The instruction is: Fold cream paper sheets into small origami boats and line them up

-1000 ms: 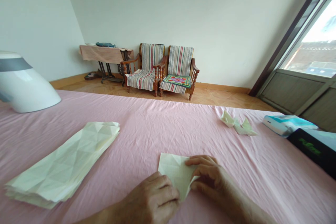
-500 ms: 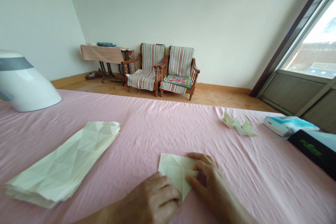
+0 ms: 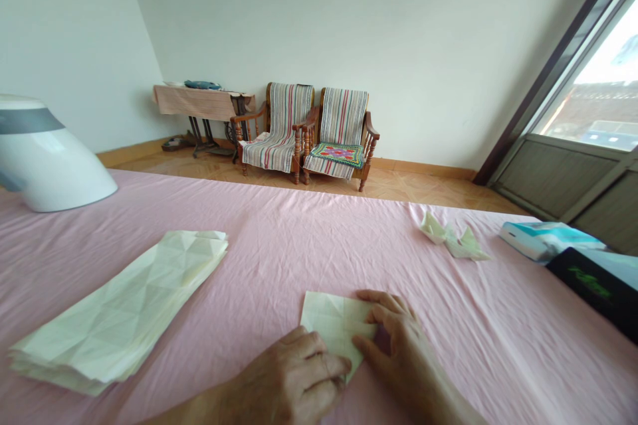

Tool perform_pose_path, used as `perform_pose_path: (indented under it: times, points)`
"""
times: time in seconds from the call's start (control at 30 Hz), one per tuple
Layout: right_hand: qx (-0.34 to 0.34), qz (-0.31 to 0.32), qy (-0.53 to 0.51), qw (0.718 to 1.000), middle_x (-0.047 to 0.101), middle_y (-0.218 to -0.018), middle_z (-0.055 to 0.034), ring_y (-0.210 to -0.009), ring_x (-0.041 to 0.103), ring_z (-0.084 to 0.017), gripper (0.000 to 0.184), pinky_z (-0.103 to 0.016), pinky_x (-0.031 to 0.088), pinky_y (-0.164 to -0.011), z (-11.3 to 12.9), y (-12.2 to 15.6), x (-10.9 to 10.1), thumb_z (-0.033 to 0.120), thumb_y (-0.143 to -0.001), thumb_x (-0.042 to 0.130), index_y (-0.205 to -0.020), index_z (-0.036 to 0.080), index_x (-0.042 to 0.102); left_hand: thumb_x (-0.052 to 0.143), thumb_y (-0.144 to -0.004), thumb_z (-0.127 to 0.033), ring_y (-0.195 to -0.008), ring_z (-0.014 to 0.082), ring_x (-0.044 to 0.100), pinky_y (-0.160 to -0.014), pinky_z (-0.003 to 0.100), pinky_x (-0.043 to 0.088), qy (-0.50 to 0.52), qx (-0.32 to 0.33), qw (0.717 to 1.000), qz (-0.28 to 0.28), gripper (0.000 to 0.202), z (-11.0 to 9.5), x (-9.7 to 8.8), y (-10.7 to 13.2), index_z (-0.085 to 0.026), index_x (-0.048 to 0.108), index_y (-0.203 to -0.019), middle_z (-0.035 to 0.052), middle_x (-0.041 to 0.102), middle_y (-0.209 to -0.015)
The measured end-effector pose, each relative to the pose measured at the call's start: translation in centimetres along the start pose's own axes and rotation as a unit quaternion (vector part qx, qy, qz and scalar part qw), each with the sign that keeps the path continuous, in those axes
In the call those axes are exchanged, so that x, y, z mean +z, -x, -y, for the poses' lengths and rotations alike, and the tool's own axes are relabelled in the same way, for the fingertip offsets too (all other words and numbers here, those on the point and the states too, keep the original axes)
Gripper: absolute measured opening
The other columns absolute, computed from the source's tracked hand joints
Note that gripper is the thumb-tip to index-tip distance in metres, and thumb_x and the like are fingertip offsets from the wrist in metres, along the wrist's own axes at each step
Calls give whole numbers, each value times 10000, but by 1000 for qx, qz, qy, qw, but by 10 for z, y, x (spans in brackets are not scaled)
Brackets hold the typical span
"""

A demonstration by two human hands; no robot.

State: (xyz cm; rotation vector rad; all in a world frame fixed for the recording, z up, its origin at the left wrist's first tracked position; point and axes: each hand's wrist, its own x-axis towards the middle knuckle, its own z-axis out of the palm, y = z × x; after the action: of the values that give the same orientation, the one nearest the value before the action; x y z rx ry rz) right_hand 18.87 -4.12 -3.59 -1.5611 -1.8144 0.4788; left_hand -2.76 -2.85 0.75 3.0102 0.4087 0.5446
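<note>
A small folded piece of pale yellow-green paper (image 3: 331, 316), with crease lines across it, lies flat on the pink cloth in front of me. My left hand (image 3: 302, 375) is closed at its lower left edge, fingers curled over the near corner. At the right edge, my right hand (image 3: 393, 332) grips the paper between its thumb and bent fingers, which cover that side. To the left is a stack of creased paper sheets (image 3: 129, 305) of the same colour. Folded paper pieces (image 3: 466, 244) with pointed corners sit beyond my right hand.
A pink cloth (image 3: 279, 246) covers the table. At the left stands a white appliance (image 3: 64, 166) with a grey band. A tissue pack (image 3: 543, 239) and a black box (image 3: 588, 285) lie at the right edge. Two wooden chairs (image 3: 341, 123) stand by the far wall.
The fingers of my left hand have shifted slightly to the right along the paper's near edge. My right hand and the paper look nearly the same.
</note>
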Motion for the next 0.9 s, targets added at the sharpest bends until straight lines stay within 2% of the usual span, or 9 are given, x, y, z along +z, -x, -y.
perform_pose_path:
  times: [0.1, 0.17, 0.23, 0.4, 0.53, 0.63, 0.73, 0.8, 0.9]
  points:
    - [-15, -2, 10, 1000, 623, -1175, -69, -1083, 543, -268, 61, -430, 424, -897, -3, 0, 1, 161, -764, 602, -739, 217, 598, 446, -993, -158, -875, 188, 592, -837, 320, 475, 9, -7, 1000, -5, 211, -1, 1, -1, -138, 634, -1088, 53, 687, -1048]
    - [-28, -8, 12, 1000, 628, -1164, -73, -1067, 555, -271, 64, -441, 437, -885, -4, 0, 2, 162, -769, 588, -746, 220, 600, 432, -997, -161, -852, 187, 588, -819, 316, 476, 21, -25, 999, -30, 215, -2, 1, -2, -141, 641, -1040, 56, 693, -1014]
    - [-32, -15, 14, 999, 627, -1162, -80, -1062, 561, -276, 77, -454, 443, -882, -5, -1, 3, 155, -773, 572, -764, 223, 607, 442, -986, -151, -866, 191, 591, -840, 321, 471, 35, -19, 999, -3, 201, -3, 1, -2, -150, 638, -1028, 57, 687, -1040]
    - [-35, -34, 29, 998, 623, -1152, -91, -1054, 566, -281, 66, -453, 460, -863, -9, 0, 3, 165, -768, 581, -748, 227, 590, 449, -978, -172, -909, 210, 586, -882, 344, 456, 35, -44, 998, -9, 246, -5, -4, -4, -143, 583, -1182, 59, 687, -1076]
    - [-28, -57, 49, 997, 623, -1153, -96, -1063, 568, -281, 51, -459, 450, -880, -11, 1, 2, 178, -772, 578, -759, 226, 567, 482, -956, -178, -894, 202, 584, -862, 312, 460, 61, -29, 998, 12, 222, -4, -10, -7, -179, 622, -1128, 53, 686, -1072]
    - [-20, -53, 65, 996, 631, -1134, -92, -1072, 569, -285, 47, -465, 445, -872, -14, 0, 0, 192, -778, 575, -761, 229, 552, 474, -962, -169, -898, 201, 577, -863, 309, 458, 76, -30, 997, 15, 228, -3, -12, -8, -182, 628, -1129, 54, 686, -1079]
    - [-23, -76, 76, 994, 637, -1117, -94, -1067, 576, -282, 46, -466, 447, -862, -21, -3, -4, 186, -781, 565, -771, 227, 545, 457, -979, -171, -915, 199, 572, -875, 319, 456, 76, -31, 997, 6, 237, -2, -11, -6, -180, 628, -1143, 47, 682, -1112]
    - [-34, -106, 87, 990, 638, -1122, -98, -1048, 586, -278, 66, -471, 453, -854, -24, -3, -8, 171, -799, 535, -815, 226, 568, 454, -985, -180, -920, 200, 570, -884, 327, 453, 74, -28, 997, 1, 240, -1, -9, -5, -178, 629, -1149, 45, 680, -1124]
    - [-79, -144, 114, 980, 645, -1128, -91, -1030, 597, -267, 199, -466, 469, -839, -18, -1, -14, 151, -847, 486, -971, 237, 615, 467, -983, -183, -917, 198, 571, -875, 321, 455, 71, -23, 997, -3, 230, -1, -7, -5, -184, 639, -1136, 45, 684, -1109]
